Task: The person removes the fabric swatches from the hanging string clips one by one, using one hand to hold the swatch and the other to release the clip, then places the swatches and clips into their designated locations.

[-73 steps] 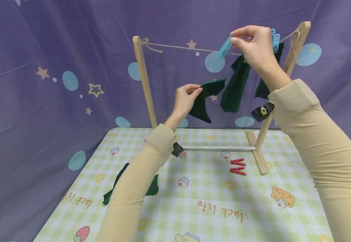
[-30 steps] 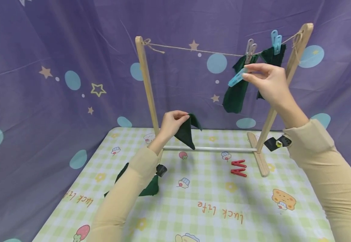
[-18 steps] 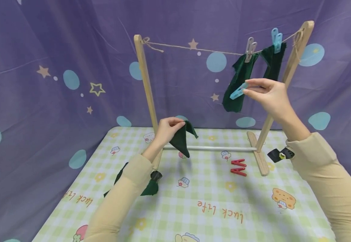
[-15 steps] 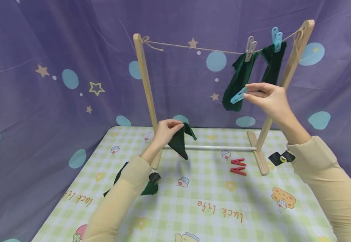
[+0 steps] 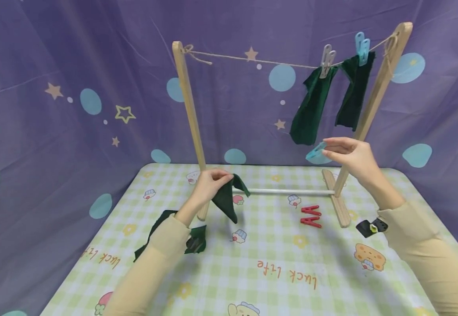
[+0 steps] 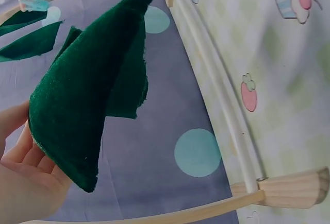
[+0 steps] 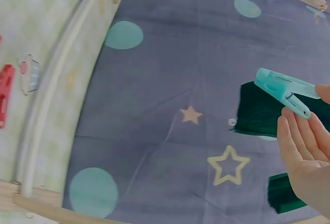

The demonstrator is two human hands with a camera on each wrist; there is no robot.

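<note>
My left hand (image 5: 208, 186) pinches a dark green cloth (image 5: 226, 202) by its top edge, and the cloth hangs in a fold above the table. In the left wrist view the same green velvety cloth (image 6: 87, 90) fills the middle, thumb on one face and fingers on the other. A light blue clothespin (image 5: 316, 151) is pinched between thumb and fingertips of my right hand (image 5: 351, 158), below the hanging cloths. On the string, a grey clothespin (image 5: 327, 61) clips one green cloth (image 5: 315, 107) and a blue clothespin (image 5: 363, 49) clips another green cloth (image 5: 355, 94).
The string (image 5: 248, 59) runs between the rack's wooden posts, left post (image 5: 189, 105) and right post (image 5: 384, 79). A white rod (image 5: 284, 192) joins their feet. Two red clothespins (image 5: 311, 216) lie on the checked tablecloth (image 5: 276, 245). Another green cloth (image 5: 199, 239) lies under my left forearm.
Both hands have come down from near the string, the left also moving leftward with its cloth. The right still holds the blue clothespin, now below the hanging cloths.
</note>
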